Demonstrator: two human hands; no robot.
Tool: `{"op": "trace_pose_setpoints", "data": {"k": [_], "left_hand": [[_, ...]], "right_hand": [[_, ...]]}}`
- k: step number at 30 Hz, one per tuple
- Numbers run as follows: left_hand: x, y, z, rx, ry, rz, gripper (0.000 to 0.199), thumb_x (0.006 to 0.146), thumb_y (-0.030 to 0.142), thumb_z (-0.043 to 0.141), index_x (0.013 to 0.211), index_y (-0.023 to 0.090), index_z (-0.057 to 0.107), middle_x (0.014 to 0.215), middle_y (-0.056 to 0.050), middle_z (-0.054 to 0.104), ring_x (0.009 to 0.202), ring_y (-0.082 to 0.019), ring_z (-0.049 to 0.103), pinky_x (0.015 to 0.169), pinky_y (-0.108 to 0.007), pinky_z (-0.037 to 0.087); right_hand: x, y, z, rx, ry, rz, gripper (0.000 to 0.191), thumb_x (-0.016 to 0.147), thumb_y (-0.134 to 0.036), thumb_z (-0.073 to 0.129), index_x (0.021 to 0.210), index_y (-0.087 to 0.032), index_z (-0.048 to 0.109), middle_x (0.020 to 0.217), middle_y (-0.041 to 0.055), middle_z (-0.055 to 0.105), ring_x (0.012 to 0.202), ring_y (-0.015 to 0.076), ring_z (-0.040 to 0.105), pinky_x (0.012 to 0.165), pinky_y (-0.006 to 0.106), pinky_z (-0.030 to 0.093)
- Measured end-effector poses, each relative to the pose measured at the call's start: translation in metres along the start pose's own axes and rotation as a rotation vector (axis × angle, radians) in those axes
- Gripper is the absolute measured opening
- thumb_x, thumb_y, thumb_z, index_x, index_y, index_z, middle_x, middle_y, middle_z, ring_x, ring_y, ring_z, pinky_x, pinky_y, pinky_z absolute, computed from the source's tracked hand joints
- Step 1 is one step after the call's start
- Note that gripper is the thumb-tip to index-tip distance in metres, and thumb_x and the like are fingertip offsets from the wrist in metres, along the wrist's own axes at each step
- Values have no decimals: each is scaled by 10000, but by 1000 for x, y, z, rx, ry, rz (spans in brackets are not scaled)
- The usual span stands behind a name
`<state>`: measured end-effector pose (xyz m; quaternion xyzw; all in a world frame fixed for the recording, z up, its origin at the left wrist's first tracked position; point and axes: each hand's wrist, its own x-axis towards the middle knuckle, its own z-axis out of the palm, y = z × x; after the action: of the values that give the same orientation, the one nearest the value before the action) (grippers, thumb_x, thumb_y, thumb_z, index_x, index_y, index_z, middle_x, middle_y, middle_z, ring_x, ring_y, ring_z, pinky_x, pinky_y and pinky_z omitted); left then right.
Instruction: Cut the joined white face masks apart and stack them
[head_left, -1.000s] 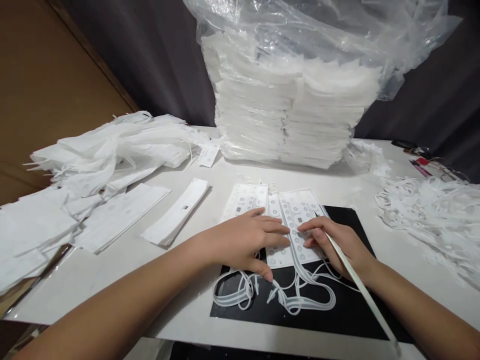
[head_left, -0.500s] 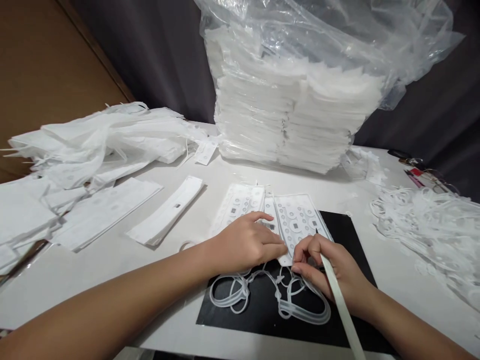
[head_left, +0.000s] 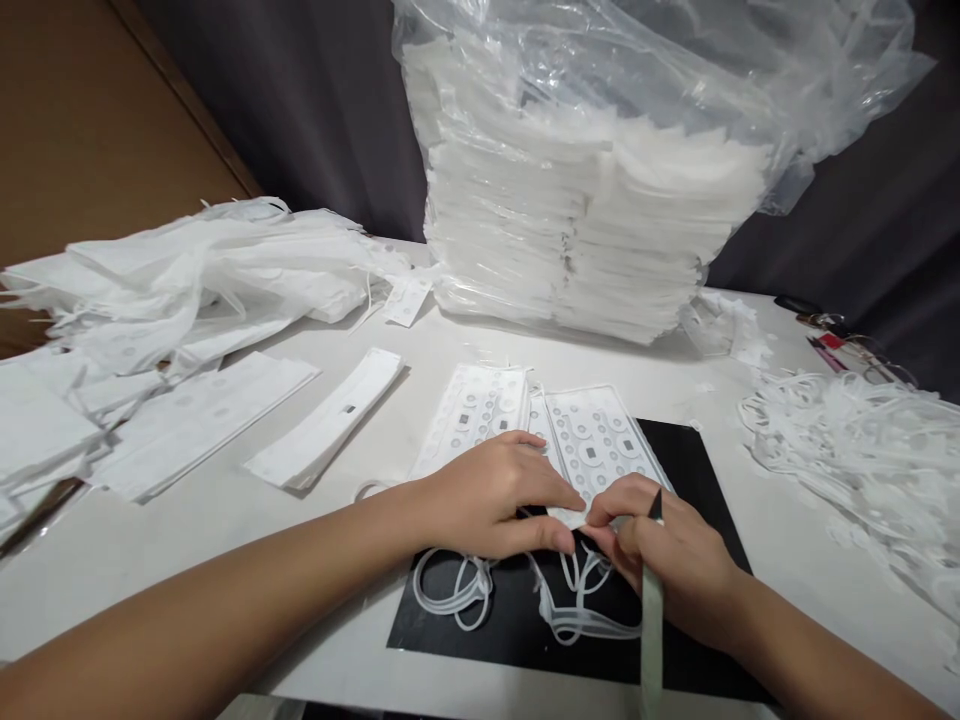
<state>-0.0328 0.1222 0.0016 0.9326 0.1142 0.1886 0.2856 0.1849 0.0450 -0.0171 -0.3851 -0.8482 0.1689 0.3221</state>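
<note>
My left hand (head_left: 510, 495) lies over the lower end of a white printed sheet (head_left: 596, 430), thumb and fingers closed about its front corner. At that same corner, the fingertips of my right hand (head_left: 667, 550) are pinched together and touch it. A slim pale green tool (head_left: 651, 640) with a dark pointed tip is held in my right hand, tip upward; its exact kind is unclear. Beside this sheet, a second printed sheet (head_left: 480, 405) is partly covered by my left hand. Looped white cut-out strips (head_left: 457, 595) lie in front of my fingers on a black mat (head_left: 517, 635).
Behind the sheets stands a tall stack of white sheets (head_left: 600, 230) in clear plastic. A folded white strip (head_left: 330, 420) and more white sheets (head_left: 210, 420) lie left, below a loose pile (head_left: 210, 265). A heap of white offcuts (head_left: 862, 450) lies right.
My right hand has moved slightly left to the sheet's corner, and the tool has swung more upright. My left thumb now shows, stretched beneath the corner. The loops have shifted slightly.
</note>
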Motion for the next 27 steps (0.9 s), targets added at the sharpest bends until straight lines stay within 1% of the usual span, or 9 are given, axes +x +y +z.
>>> {"op": "trace_pose_setpoints", "data": {"k": [3, 6, 10, 12, 14, 17, 19, 23, 27], "left_hand": [[0, 0, 2, 33, -2, -5, 208, 938, 345, 557, 1042, 189, 648, 935, -26, 737, 868, -154, 683, 1043, -390, 321], [-1, -1, 6, 123, 63, 26, 187, 951, 316, 537, 970, 177, 660, 837, -18, 736, 771, -133, 679, 1025, -376, 342], [-3, -6, 11, 230, 166, 86, 164, 954, 273, 534, 940, 165, 656, 761, -5, 723, 681, -115, 662, 1013, -362, 349], [-4, -8, 14, 252, 198, 113, 152, 958, 265, 522, 946, 180, 647, 761, 8, 721, 669, -108, 656, 1011, -359, 345], [-4, -10, 16, 270, 215, 131, 152, 963, 263, 505, 952, 192, 639, 766, 17, 720, 664, -104, 651, 1005, -362, 344], [-4, -7, 17, 322, 213, 117, 132, 952, 241, 520, 945, 184, 639, 749, 18, 716, 655, -106, 646, 1000, -375, 347], [-3, -3, 16, 371, 208, 95, 132, 946, 218, 524, 933, 178, 649, 722, 18, 710, 646, -110, 642, 1000, -386, 351], [-1, 3, 17, 448, 211, 61, 195, 953, 207, 489, 890, 184, 672, 666, 15, 693, 617, -115, 631, 984, -394, 379], [-1, 3, 19, 490, 205, 51, 233, 961, 220, 468, 852, 200, 673, 619, 21, 672, 585, -111, 616, 971, -389, 397]], "right_hand": [[1, -2, -1, 41, -4, 66, 211, 857, -93, 517, 741, -245, 429, 779, -8, 621, 689, 154, 585, 597, 289, 457], [5, -4, 0, 163, 66, 62, 278, 859, -98, 544, 708, -237, 357, 769, -21, 631, 670, 135, 587, 597, 266, 459], [10, -6, 2, 392, 114, 228, 369, 842, -146, 618, 705, -232, 286, 789, -34, 640, 636, 98, 587, 576, 212, 462], [10, -7, 2, 403, 106, 275, 375, 835, -149, 626, 702, -230, 284, 783, -38, 636, 621, 91, 578, 563, 200, 454], [10, -8, 3, 380, 110, 272, 373, 834, -141, 621, 702, -229, 283, 769, -41, 630, 612, 88, 571, 561, 198, 449], [9, -9, 4, 315, 133, 228, 359, 843, -124, 599, 713, -229, 282, 771, -39, 631, 635, 93, 583, 586, 205, 455], [8, -10, 5, 225, 146, 188, 333, 855, -112, 579, 726, -230, 295, 777, -31, 632, 657, 102, 585, 600, 216, 457], [6, -11, 9, -32, 158, 60, 297, 870, -65, 523, 732, -225, 314, 737, -10, 605, 685, 133, 548, 599, 241, 437], [2, -8, 11, -169, 108, -5, 268, 893, -75, 496, 727, -218, 341, 732, 16, 586, 701, 150, 519, 589, 251, 418]]}}
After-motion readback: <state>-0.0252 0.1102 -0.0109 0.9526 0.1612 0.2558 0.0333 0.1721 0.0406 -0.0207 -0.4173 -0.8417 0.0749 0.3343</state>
